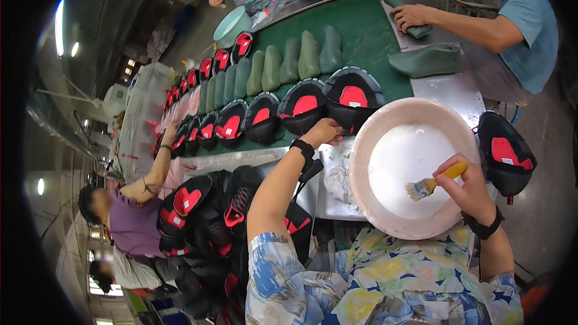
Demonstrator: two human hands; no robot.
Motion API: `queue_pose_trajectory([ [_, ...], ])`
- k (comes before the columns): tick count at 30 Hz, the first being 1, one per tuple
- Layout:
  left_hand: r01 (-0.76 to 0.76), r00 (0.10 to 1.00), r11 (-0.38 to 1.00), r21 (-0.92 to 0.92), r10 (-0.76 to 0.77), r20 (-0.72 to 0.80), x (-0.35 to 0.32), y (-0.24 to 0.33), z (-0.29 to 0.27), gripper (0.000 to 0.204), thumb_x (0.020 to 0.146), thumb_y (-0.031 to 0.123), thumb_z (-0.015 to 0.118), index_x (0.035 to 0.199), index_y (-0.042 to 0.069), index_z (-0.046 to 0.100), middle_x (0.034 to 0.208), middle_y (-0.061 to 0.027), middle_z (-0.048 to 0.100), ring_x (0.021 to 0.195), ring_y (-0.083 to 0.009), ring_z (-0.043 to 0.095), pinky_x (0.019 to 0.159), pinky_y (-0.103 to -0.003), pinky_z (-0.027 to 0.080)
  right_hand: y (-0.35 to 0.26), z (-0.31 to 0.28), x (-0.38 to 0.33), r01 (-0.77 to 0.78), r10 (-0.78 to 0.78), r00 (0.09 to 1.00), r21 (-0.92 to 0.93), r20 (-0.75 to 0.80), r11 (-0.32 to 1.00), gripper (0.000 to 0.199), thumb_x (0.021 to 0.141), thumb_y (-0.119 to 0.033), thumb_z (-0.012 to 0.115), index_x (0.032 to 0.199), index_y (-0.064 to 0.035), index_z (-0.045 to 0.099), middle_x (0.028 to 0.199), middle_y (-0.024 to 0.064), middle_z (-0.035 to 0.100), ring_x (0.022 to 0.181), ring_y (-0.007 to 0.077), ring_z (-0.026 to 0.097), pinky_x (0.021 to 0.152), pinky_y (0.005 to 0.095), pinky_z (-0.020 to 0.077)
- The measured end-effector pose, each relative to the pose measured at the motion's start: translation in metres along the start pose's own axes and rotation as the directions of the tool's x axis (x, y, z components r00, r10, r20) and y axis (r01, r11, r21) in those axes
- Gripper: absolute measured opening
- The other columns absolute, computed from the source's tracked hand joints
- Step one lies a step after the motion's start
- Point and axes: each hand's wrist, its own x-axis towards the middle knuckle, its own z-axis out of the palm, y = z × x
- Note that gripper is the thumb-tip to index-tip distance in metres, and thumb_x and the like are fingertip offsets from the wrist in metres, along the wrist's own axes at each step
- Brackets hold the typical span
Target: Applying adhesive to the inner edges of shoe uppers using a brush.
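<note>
Pinching a bristly brush (426, 186): right fingers (450, 186); left fingers (331, 135) curl by rounded upper (354, 113), grip unclear.

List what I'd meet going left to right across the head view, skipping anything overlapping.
Co-worker's purple top → pale green bowl → person's left hand → pale pink basin → rightmost black-and-red shoe upper.

Grey floor (533, 219) (bright tube light (59, 27))

A green-topped bench (378, 30) with metal edging carries rows of black, red-lined shoe uppers (304, 108) and green, foot-shaped lasts (271, 69) across the upper centre; right of centre sits a round, pale-pink basin (360, 174).
</note>
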Motion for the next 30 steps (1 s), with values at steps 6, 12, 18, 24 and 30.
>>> queue_pose_trajectory([
  [6, -0.375, 0.906, 0.814, 0.443, 0.424, -0.013, -0.12, 0.006, -0.05, 0.041, 0.093, 0.017, 0.06, 0.132, 0.007, 0.051, 0.104, -0.0055, 0.064, 0.088, -0.0115, 0.061, 0.077, -0.029, 0.052, -0.002, 0.0, -0.001, 0.018, -0.02, 1.0, -0.141, -0.009, 0.99, 0.007, 0.083, -0.002, 0.064, 0.088, -0.0004, 0.061, 0.082, 0.0077, 0.065, 0.078, 0.0159, 0.063, 0.072, 0.0262, 0.0467],
  [12, -0.059, 0.855, 0.848, 0.526, 0.315, -0.412, -0.295, -0.042, -0.145, 0.049, 0.088, 0.013, 0.063, 0.134, 0.007, 0.049, 0.112, -0.0071, 0.061, 0.094, -0.0137, 0.061, 0.079, -0.027, 0.051, -0.002, 0.008, -0.005, 0.017, -0.012, 0.997, -0.066, 0.07, 0.998, 0.008, 0.085, -0.005, 0.062, 0.09, -0.0009, 0.057, 0.084, 0.0063, 0.062, 0.082, 0.0147, 0.06, 0.076, 0.0259, 0.0448],
  [18, 0.069, 0.943, 0.797, 0.6, 0.143, -0.299, -0.341, -0.087, -0.057, 0.062, 0.079, 0.028, 0.075, 0.128, -0.001, 0.052, 0.123, -0.0195, 0.057, 0.113, -0.0254, 0.057, 0.092, -0.036, 0.047, -0.011, 0.023, -0.005, 0.067, -0.053, 0.987, -0.084, 0.152, 0.994, 0.011, 0.084, -0.006, 0.064, 0.089, -0.0001, 0.056, 0.083, 0.007, 0.062, 0.08, 0.0149, 0.061, 0.074, 0.0264, 0.0454],
  [24, -0.139, 0.99, 0.27, 0.953, 0.024, 0.137, -0.306, -0.083, 0.061, 0.112, 0.056, 0.035, 0.085, 0.149, 0.02, 0.025, 0.119, -0.0194, 0.049, 0.11, -0.0357, 0.05, 0.084, -0.046, 0.046, -0.025, 0.026, -0.005, 0.172, -0.149, 0.966, -0.093, 0.213, 0.981, 0.012, 0.084, -0.007, 0.065, 0.09, -0.0004, 0.057, 0.083, 0.009, 0.064, 0.08, 0.0175, 0.063, 0.074, 0.0277, 0.0465],
  [30, -0.096, 0.974, -0.101, 0.99, 0.198, 0.115, -0.298, -0.112, 0.087, 0.103, 0.066, 0.037, 0.078, 0.151, 0.022, 0.022, 0.127, -0.0175, 0.046, 0.117, -0.0311, 0.045, 0.088, -0.047, 0.043, -0.026, 0.022, -0.016, 0.161, -0.139, 0.973, -0.11, 0.185, 0.981, 0.013, 0.084, -0.01, 0.065, 0.09, -0.0013, 0.058, 0.082, 0.0099, 0.066, 0.078, 0.0203, 0.065, 0.074, 0.0288, 0.0475],
])
